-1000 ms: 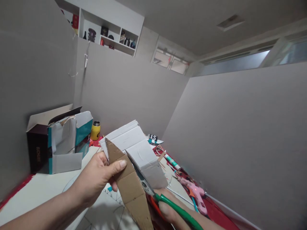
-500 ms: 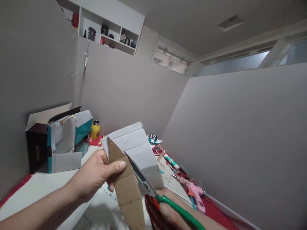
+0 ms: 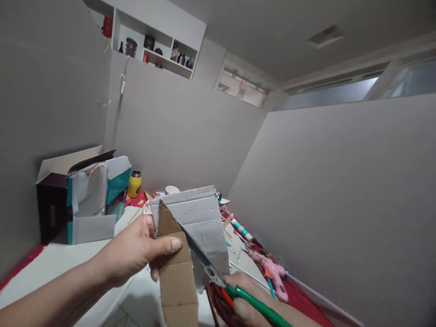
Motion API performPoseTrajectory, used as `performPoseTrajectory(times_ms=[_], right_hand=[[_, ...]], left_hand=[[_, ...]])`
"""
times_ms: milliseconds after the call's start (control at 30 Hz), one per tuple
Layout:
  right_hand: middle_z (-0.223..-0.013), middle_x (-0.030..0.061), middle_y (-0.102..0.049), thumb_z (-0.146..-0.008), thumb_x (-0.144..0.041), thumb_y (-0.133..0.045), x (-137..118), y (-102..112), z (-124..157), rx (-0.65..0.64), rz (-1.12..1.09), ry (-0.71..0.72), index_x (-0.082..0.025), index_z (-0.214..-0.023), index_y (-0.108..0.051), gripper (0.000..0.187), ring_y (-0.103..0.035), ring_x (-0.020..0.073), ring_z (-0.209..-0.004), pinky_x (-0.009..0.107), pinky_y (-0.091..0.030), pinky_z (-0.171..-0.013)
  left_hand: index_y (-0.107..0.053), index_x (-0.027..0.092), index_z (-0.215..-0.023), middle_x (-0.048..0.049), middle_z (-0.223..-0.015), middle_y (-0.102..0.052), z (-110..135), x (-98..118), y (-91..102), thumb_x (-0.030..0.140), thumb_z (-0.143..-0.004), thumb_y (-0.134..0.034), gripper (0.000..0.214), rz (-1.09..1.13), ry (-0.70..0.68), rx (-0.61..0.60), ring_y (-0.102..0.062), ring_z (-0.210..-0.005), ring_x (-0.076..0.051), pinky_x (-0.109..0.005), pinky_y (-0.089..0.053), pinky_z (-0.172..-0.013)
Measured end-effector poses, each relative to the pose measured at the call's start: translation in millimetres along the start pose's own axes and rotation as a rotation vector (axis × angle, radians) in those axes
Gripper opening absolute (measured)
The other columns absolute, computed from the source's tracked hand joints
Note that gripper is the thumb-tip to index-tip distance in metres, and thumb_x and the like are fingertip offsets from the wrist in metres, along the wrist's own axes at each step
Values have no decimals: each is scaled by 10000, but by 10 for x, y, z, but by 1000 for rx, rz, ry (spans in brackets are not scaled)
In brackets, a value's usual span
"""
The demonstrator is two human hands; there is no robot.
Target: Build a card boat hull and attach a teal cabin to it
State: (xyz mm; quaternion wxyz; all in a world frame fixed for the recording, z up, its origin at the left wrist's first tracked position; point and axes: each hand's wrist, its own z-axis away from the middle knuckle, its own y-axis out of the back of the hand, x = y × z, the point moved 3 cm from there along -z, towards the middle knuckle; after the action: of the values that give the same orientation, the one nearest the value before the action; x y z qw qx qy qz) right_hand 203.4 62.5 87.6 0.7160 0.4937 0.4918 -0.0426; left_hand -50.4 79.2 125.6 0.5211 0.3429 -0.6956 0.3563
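Note:
My left hand (image 3: 136, 252) pinches a piece of cardboard (image 3: 177, 281), thumb on its brown side, fingers behind it. The cardboard has a white-faced part (image 3: 200, 222) standing up behind the brown pointed flap. My right hand (image 3: 243, 304) grips green-handled scissors (image 3: 218, 277) low in the picture. The blades run up between the brown flap and the white part, cutting into the cardboard. Most of my right hand is cut off by the bottom edge.
An open teal, white and dark box (image 3: 81, 200) stands at the back left on the white table (image 3: 51, 268). A yellow jar (image 3: 135, 184), a cup (image 3: 172, 190), a pink glue gun (image 3: 269, 272) and craft scraps lie along the right wall. Shelves (image 3: 153, 45) hang high.
The cardboard has turned and risen slightly in my left hand, the white face now more upright. The scissors have moved a little further along the cut. A cup has come into sight behind it.

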Motion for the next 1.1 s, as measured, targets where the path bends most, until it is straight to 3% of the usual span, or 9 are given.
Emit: performPoseTrajectory(times_ms=[233,467,567,667,900,1100], right_hand=[[-713,34,-536,-906,-680,-285,23,-1,-22,-90,22,8,-174,-980,-563,582,-476,148,-603,254,-448,-567],[-728,33,-509,-888,-702,-308,-17,-25,-54,-30,38,40,-165,-903,-553,591,-463,148,-653,242,-420,-576],[-636,-1,-439,-847,-764,-288,-106,-55,-152,-102,-7,83,-163,-781,-536,654,-400,123,-584,225,-371,-525],[-595,-20,-383,-814,-802,-287,-213,-77,-233,-166,-74,92,-171,-688,-497,676,-341,102,-533,222,-334,-497],[-568,-17,-370,-809,-802,-289,-305,-82,-244,-63,-63,80,-183,-680,-524,674,-356,128,-550,243,-352,-529],[-576,3,-407,-800,-809,-272,-268,-85,-249,-19,-28,117,-187,-670,-542,690,-400,151,-575,251,-369,-539]], left_hand=[[-679,141,-884,7,-606,-589,3,13,-24,417,-742,-728,314,-24,44,-11,-459,-436,-66,-149,-408,-376],[-694,146,-883,27,-580,-555,11,24,-39,375,-780,-703,252,-8,24,-48,-427,-430,-52,-126,-395,-372],[-696,150,-909,18,-604,-574,22,33,-45,372,-782,-702,256,-6,18,-39,-436,-434,-53,-128,-400,-370],[-698,149,-808,26,-562,-551,36,77,-60,361,-780,-706,214,-11,7,-18,-449,-430,-57,-128,-407,-371],[-685,145,-745,-4,-593,-601,55,156,-100,436,-845,-613,317,-53,30,94,-514,-445,-82,-166,-470,-399],[-637,140,-635,29,-516,-542,74,148,-89,430,-883,-573,388,-76,7,77,-508,-414,-66,-145,-443,-404]])
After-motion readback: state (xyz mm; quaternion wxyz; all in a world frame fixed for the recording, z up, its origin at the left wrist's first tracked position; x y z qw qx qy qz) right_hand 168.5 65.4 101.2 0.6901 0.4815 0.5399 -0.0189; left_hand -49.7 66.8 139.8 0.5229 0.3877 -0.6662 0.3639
